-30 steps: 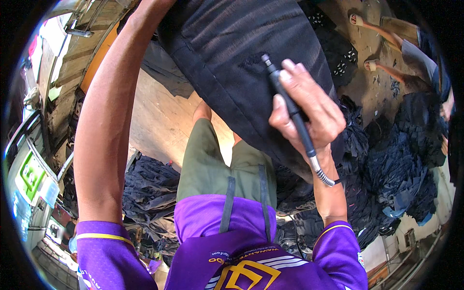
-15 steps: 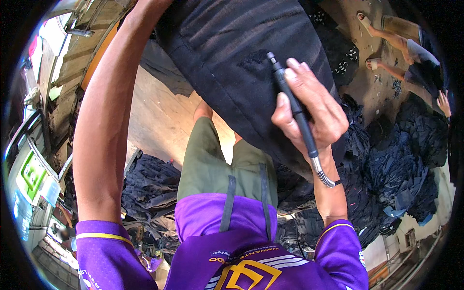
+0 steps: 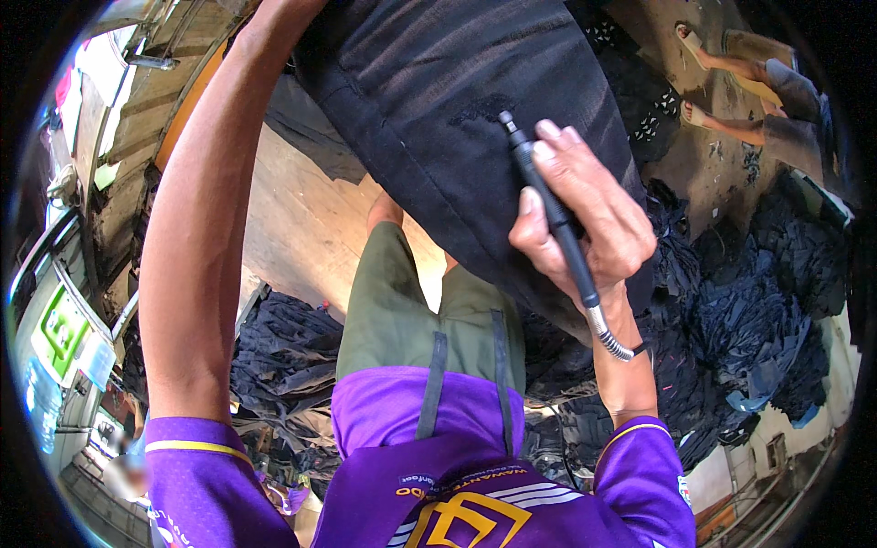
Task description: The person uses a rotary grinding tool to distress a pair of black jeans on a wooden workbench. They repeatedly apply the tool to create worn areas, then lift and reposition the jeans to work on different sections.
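A black denim garment, streaked with faded creases, stretches in front of me from the top edge down to the right. My right hand is closed round a black rotary tool handpiece, which has a metal tip and a springy metal sleeve at its cable end. The tip rests on or just over the cloth, beside a frayed dark patch. Contact there cannot be made out. My left forearm reaches up along the garment's left side. The left hand itself lies beyond the top edge.
Heaps of dark clothes lie on the right and at lower left. At upper right another person's legs stretch over the brown floor. A green-and-white object is at far left. Someone blurred shows at lower left.
My right hand and the handpiece have shifted slightly down, so more of the frayed patch shows. The other person's legs on the right have moved. The left forearm is nearly still.
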Motion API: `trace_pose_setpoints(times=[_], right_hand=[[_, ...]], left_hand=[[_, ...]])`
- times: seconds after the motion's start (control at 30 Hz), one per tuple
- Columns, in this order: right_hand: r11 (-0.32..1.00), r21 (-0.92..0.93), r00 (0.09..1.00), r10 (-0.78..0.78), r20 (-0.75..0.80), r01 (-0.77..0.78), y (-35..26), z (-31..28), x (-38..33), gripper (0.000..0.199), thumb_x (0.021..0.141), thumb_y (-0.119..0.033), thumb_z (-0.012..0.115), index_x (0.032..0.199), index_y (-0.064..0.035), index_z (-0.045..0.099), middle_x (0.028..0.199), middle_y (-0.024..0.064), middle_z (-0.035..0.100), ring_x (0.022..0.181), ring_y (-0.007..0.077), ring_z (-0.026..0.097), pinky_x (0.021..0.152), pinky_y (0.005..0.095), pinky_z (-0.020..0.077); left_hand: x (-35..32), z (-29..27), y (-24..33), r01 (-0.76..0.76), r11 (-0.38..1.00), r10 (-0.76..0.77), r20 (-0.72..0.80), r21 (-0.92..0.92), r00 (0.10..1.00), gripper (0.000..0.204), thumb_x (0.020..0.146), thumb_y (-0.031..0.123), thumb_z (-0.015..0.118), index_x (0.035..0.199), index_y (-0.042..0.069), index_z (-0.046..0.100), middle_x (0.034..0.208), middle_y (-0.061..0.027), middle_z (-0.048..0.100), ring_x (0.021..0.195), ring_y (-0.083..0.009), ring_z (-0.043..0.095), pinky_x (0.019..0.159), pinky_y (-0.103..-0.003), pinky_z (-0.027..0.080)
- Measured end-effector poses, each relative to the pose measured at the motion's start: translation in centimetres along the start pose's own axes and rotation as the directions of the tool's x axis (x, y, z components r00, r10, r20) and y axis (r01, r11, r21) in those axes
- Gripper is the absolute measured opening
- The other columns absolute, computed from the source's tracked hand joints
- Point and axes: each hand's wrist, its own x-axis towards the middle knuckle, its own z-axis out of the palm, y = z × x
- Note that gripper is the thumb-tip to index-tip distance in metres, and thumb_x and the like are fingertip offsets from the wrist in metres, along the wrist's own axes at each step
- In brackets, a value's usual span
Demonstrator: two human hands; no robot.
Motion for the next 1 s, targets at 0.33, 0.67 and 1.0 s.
trace_pose_setpoints(times=[0.33, 0.67, 1.0], right_hand=[[1.0, 0.021, 1.0, 0.02, 0.01, -0.02, -0.6, -0.4, -0.5, 0.031, 0.077, -0.001, 0.079, 0.108, 0.0059, 0.08, 0.101, 0.0223, 0.081, 0.108, 0.0376, 0.082, 0.102, 0.05, 0.066], [0.996, 0.046, 0.997, 0.074, 0.0, -0.074, -0.9, -1.2, -2.4, 0.036, 0.075, -0.002, 0.078, 0.11, 0.0044, 0.081, 0.101, 0.0214, 0.081, 0.107, 0.0373, 0.083, 0.102, 0.0503, 0.0665], [0.998, 0.049, 0.997, 0.034, 0.073, -0.038, 0.1, 0.3, 0.6, 0.03, 0.083, -0.003, 0.083, 0.111, 0.0054, 0.082, 0.106, 0.0193, 0.083, 0.112, 0.0361, 0.081, 0.104, 0.0507, 0.0649]], left_hand=[[0.0, 0.0, 0.1, -0.002, 1.0, 0.002, -0.013, -0.028, 1.0, 0.042, 0.089, 0.043, 0.088, 0.099, 0.003, 0.081, 0.095, -0.0171, 0.076, 0.09, -0.0326, 0.073, 0.083, -0.044, 0.053], [0.0, -0.3, 0.4, 0.052, 0.998, -0.052, 0.034, -0.022, 0.998, 0.043, 0.089, 0.043, 0.088, 0.094, 0.001, 0.079, 0.091, -0.0173, 0.075, 0.087, -0.033, 0.072, 0.081, -0.044, 0.053], [0.1, -0.4, 0.4, 0.102, 0.995, -0.101, 0.062, -0.02, 0.993, 0.042, 0.088, 0.044, 0.088, 0.101, 0.004, 0.082, 0.094, -0.0199, 0.077, 0.09, -0.036, 0.074, 0.083, -0.046, 0.055]])
